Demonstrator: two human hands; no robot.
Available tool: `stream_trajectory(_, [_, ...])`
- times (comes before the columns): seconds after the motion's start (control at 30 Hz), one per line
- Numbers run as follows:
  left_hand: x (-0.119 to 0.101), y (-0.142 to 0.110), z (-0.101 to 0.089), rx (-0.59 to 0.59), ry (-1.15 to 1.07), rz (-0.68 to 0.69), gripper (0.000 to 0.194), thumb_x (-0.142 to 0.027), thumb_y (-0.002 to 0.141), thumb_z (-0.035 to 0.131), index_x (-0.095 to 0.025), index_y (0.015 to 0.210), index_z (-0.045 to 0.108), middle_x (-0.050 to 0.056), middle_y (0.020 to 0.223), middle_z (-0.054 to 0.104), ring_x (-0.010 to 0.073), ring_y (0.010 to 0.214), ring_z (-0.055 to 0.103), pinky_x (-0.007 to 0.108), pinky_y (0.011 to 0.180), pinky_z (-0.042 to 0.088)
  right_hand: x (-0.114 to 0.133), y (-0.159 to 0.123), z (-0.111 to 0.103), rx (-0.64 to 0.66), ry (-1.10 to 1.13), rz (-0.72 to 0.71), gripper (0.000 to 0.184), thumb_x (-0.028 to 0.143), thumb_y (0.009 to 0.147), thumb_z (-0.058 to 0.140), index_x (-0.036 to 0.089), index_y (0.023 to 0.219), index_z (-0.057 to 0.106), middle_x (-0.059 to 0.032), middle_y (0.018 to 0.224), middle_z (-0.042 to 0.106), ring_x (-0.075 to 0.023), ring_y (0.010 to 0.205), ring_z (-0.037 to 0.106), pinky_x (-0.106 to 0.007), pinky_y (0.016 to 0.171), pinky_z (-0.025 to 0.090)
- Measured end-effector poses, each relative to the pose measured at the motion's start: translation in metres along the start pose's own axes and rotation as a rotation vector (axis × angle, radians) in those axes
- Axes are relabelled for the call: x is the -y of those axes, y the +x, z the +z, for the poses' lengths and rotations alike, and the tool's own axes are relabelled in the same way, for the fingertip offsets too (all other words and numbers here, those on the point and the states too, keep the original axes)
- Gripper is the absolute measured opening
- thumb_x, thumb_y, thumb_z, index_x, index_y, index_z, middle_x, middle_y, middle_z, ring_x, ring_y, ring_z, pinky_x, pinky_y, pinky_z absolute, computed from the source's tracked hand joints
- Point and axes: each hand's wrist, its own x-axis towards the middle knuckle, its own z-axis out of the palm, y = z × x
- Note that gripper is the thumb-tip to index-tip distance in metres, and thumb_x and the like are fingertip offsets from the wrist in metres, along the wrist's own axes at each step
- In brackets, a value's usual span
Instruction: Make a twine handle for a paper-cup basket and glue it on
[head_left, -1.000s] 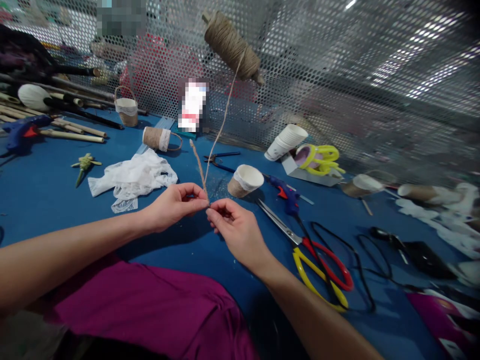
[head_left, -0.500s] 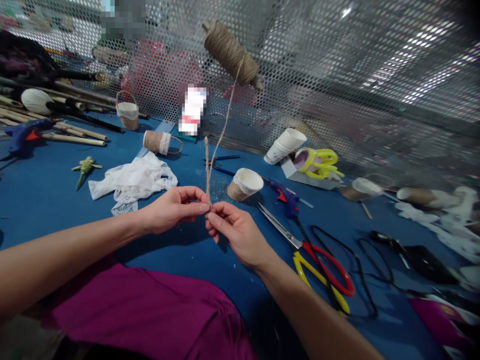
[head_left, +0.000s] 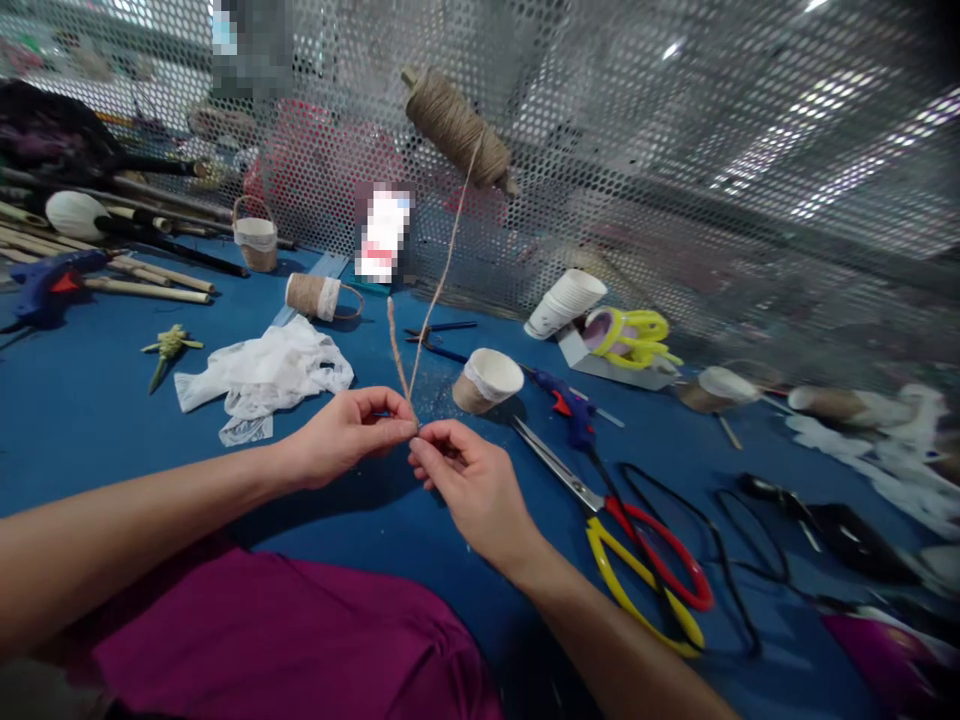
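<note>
Counter [head_left: 90, 440]: blue top, pretty cluttered, with a perforated metal wall [head_left: 630, 190] along the back.
Spool [head_left: 454, 125]: fat roll of brown twine up at the wall, sitting at a slant.
Twine [head_left: 448, 265]: one nearly straight strand from the spool down to the fingertips.
Stem [head_left: 396, 348]: thin, brown, looks twine-wrapped, poking up from between the hands over the counter, leaning a bit left; its foot meets the twine.
Left hand [head_left: 360, 425]: thumb and forefinger pinched together on the stem's foot.
Right hand [head_left: 469, 480]: also pinched at the stem's foot, right up against the left fingertips, other fingers loosely curled.
Cup [head_left: 474, 395]: brown wrap, white lacy rim, just beyond the right hand.
Lace [head_left: 270, 370]: white heap past the left forearm.
Baskets: two little handled ones behind the lace, one upright [head_left: 259, 252], one on its side [head_left: 306, 295].
Scissors [head_left: 562, 470]: red and yellow handles, right of the right hand, black cord across them.
Glue guns: blue, one beyond the scissors [head_left: 576, 405], another far left [head_left: 52, 285].
</note>
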Motion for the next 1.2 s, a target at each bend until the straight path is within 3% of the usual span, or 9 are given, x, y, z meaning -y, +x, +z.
stream_trajectory(0.5, [-0.0080, 0.0002, 0.0005, 0.054, -0.084, -0.063, 0.023, -0.029, 0.069, 0.068, -0.013, 0.074, 0.053, -0.004, 0.061, 0.051, 0.0048, 0.050, 0.041, 0.020, 0.047, 0.026, -0.0026, 0.0038, -0.0024, 0.220, 0.517, 0.228, 0.016, 0.032, 0.074, 0.063, 0.017, 0.074, 0.056, 0.0042, 0.058, 0.057, -0.0065, 0.050, 0.052, -0.018, 0.044, 0.041])
stream_trajectory(0.57, [-0.0068, 0.0008, 0.0005, 0.049, -0.069, -0.054, 0.022, -0.029, 0.069, 0.067, -0.013, 0.075, 0.052, -0.004, 0.059, 0.051, 0.0050, 0.049, 0.040, 0.020, 0.047, 0.026, -0.0011, 0.0037, -0.0026, 0.214, 0.486, 0.236, 0.017, 0.033, 0.075, 0.062, 0.017, 0.074, 0.055, 0.0034, 0.059, 0.058, -0.0074, 0.050, 0.053, -0.019, 0.044, 0.042])
stream_trajectory(0.67, [-0.0033, 0.0012, 0.0010, 0.019, -0.033, -0.025, 0.020, -0.029, 0.071, 0.065, -0.014, 0.075, 0.052, -0.006, 0.057, 0.048, 0.0046, 0.048, 0.037, 0.020, 0.045, 0.023, 0.0005, 0.0032, -0.0018, 0.119, 0.262, 0.181, 0.016, 0.032, 0.074, 0.062, 0.017, 0.076, 0.055, 0.0023, 0.060, 0.058, -0.0095, 0.052, 0.053, -0.022, 0.048, 0.043])
stream_trajectory(0.87, [-0.0018, 0.0007, 0.0034, -0.067, 0.137, 0.017, 0.016, -0.028, 0.072, 0.062, -0.014, 0.073, 0.052, -0.006, 0.057, 0.046, 0.0057, 0.050, 0.037, 0.021, 0.047, 0.024, -0.0015, -0.0003, 0.0003, -0.094, -0.217, -0.126, 0.009, 0.024, 0.078, 0.056, 0.018, 0.072, 0.057, 0.0009, 0.065, 0.057, -0.0114, 0.059, 0.051, -0.025, 0.056, 0.041])
stream_trajectory(0.97, [-0.0037, 0.0010, 0.0031, -0.065, 0.166, 0.039, 0.015, -0.026, 0.071, 0.062, -0.014, 0.071, 0.053, -0.005, 0.060, 0.049, 0.0062, 0.052, 0.038, 0.021, 0.050, 0.027, -0.0024, -0.0005, -0.0007, -0.058, -0.187, -0.103, 0.009, 0.024, 0.080, 0.053, 0.018, 0.075, 0.056, 0.0006, 0.064, 0.057, -0.0121, 0.059, 0.053, -0.026, 0.056, 0.042])
stream_trajectory(1.2, [-0.0056, -0.0003, 0.0000, 0.011, 0.091, 0.013, 0.016, -0.027, 0.073, 0.062, -0.014, 0.075, 0.054, -0.005, 0.060, 0.049, 0.0061, 0.052, 0.038, 0.021, 0.049, 0.026, -0.0032, 0.0039, -0.0043, 0.122, 0.205, 0.123, 0.013, 0.030, 0.078, 0.057, 0.017, 0.076, 0.056, 0.0021, 0.062, 0.057, -0.0097, 0.055, 0.053, -0.022, 0.049, 0.043])
